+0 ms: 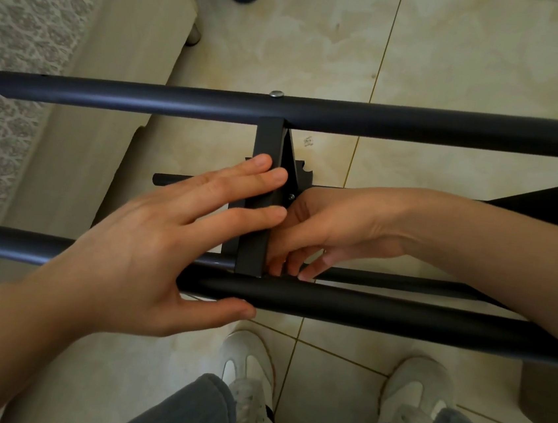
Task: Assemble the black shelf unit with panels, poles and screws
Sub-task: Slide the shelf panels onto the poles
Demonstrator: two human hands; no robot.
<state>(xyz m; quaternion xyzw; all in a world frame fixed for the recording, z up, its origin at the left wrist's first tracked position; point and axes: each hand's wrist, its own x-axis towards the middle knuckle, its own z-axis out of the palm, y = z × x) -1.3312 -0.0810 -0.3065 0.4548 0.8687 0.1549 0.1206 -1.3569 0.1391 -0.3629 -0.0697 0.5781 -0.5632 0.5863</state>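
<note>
A: What is laid out, from the biggest thing down?

B: A tiled floor is seen beneath everything. Two black poles are held above it, both with the long axis running left to right: the far pole and the near pole, well apart. A black cross-piece is set between them at right angles, meeting each.

A: How are the hands placed?

B: The left hand is laid over the near pole, its fingers straight and spread across the cross-piece, the thumb stretched along the pole's near side. The right hand is brought in from the right, its fingers curled down to the corner where cross-piece and near pole meet. Whether anything is pinched there cannot be told.

A: Which screws can be made out?

B: A screw head is seated in the far pole, above the cross-piece. A small screw is glimpsed just beside the right hand.

A: What does the next move turn on?

B: Probably the near joint, which seems not yet fastened. It lies directly under the right hand's fingers, so that hand is nearer; the left is better used as a brace.
</note>
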